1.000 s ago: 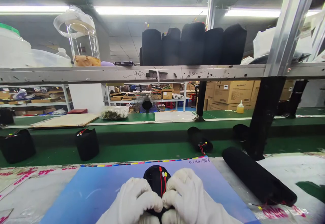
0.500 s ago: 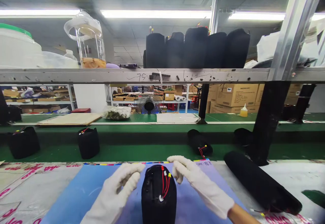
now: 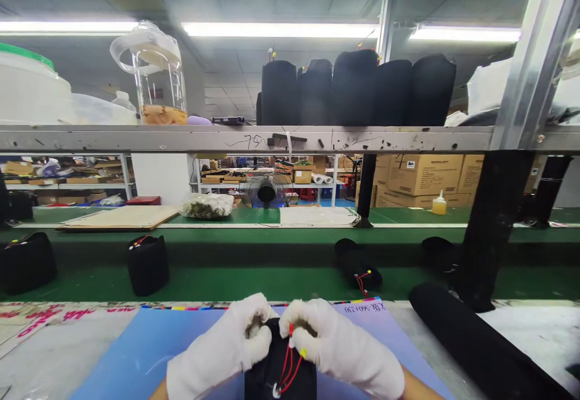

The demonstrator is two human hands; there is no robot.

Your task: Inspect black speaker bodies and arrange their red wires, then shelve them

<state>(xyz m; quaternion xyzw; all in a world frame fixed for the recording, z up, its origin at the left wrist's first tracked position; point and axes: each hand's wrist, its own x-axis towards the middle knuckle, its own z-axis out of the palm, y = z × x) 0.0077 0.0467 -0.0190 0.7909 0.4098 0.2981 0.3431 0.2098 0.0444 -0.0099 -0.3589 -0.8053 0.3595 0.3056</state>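
Observation:
In front of me a black fabric-wrapped pack (image 3: pixel 260 382) stands on a blue sheet (image 3: pixel 136 351). Red wires (image 3: pixel 286 368) with white and yellow connectors lie over its upper face. My left hand (image 3: pixel 242 336), in a white glove, has its fingers curled on the pack's upper left edge. Opposite it, my right hand (image 3: pixel 324 339), gloved too, is closed on the upper right edge, its fingertips beside the connectors. The fingers partly cover the pack's top, and its lower part runs out of the frame.
Other wired black packs (image 3: pixel 148 266) sit on the green conveyor belt (image 3: pixel 254 279) beyond the sheet. A long black roll (image 3: pixel 480 339) lies at right, near a dark post (image 3: pixel 493 225). Overhead, a metal shelf (image 3: pixel 203 139) holds black packs and a clear jar (image 3: pixel 161 86).
Both hands have come inward from either side of the pack and closed on its top edges. The view has shifted slightly, with the pack lower in the frame.

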